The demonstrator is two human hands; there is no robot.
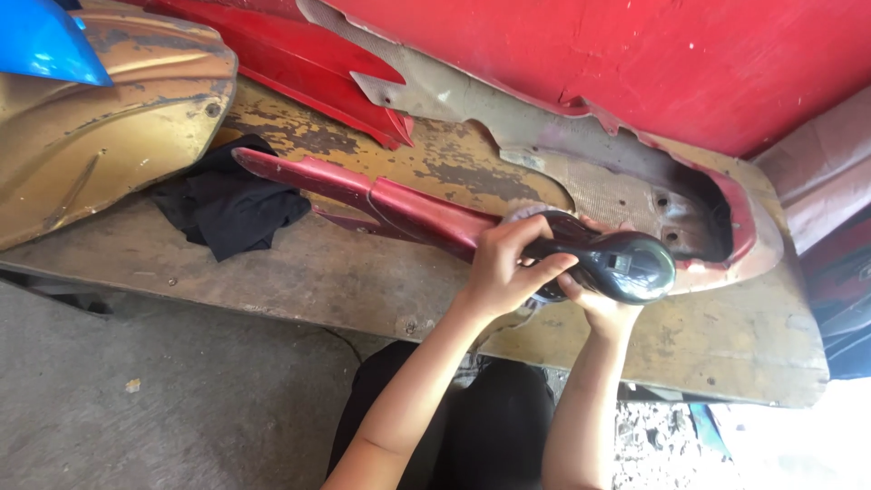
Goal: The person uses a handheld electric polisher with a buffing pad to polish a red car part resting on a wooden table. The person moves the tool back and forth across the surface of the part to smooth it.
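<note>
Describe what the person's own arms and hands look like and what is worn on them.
Both forearms are bare from the bottom edge of the picture up to the wrists, with no sleeves showing. The left hand and the right hand wear no gloves. No watch, bracelet or ring can be seen on either one.

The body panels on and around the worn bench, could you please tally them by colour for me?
Red or maroon panels: 3, the narrow panel under both hands, the pointed panel, the large panel
Gold panels: 1
Blue panels: 1
Sanded grey-tan panels: 1
Total: 6
</note>
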